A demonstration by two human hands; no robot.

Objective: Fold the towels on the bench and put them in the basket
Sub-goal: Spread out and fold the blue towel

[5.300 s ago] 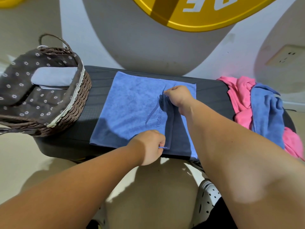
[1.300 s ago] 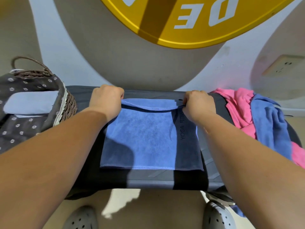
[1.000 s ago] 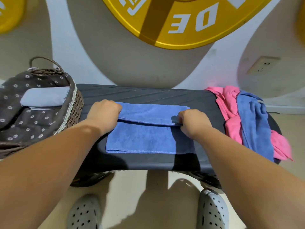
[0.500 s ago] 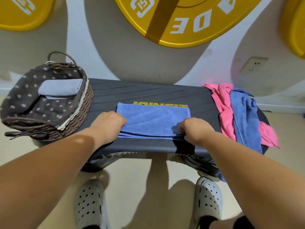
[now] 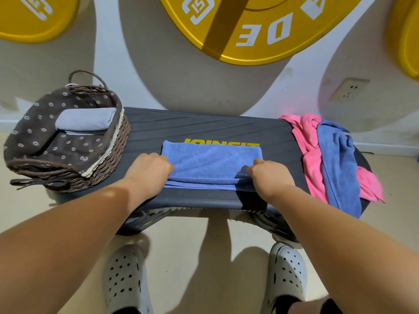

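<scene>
A blue towel (image 5: 210, 160), folded into a flat rectangle, lies in the middle of the dark bench (image 5: 204, 125). My left hand (image 5: 148, 171) grips its near left corner and my right hand (image 5: 269, 176) grips its near right corner, fingers closed on the upper layer. At the bench's left end stands a brown wicker basket (image 5: 106, 164) with a flowered lining; a folded grey-blue towel (image 5: 85, 120) lies inside it. On the right end a pink towel (image 5: 306, 141) and another blue towel (image 5: 337, 159) lie crumpled together.
Large yellow weight plates (image 5: 249, 26) hang on the wall behind the bench. A wall socket (image 5: 349, 89) is at the right. My two grey clogs (image 5: 124, 279) stand on the beige floor in front of the bench.
My hands pulled the towel's far edge toward me, folding it in half down to the near edge. The yellow lettering on the bench became uncovered. My head drew back, widening the view.
</scene>
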